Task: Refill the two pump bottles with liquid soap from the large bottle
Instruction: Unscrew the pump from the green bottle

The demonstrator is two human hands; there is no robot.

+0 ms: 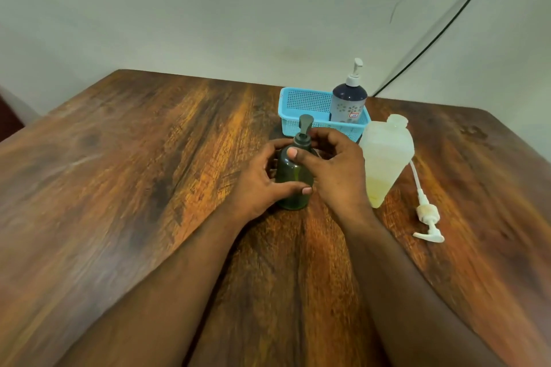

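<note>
Got the green pump bottle (295, 179) standing upright on the wooden table (119, 188), just in front of the blue basket (307, 107). My left hand (262, 185) is wrapped round its body, thumb across the front. My right hand (337, 164) curls round the collar under the pump head. The large bottle (384, 158) sits uncapped, just right of my hand.
</note>
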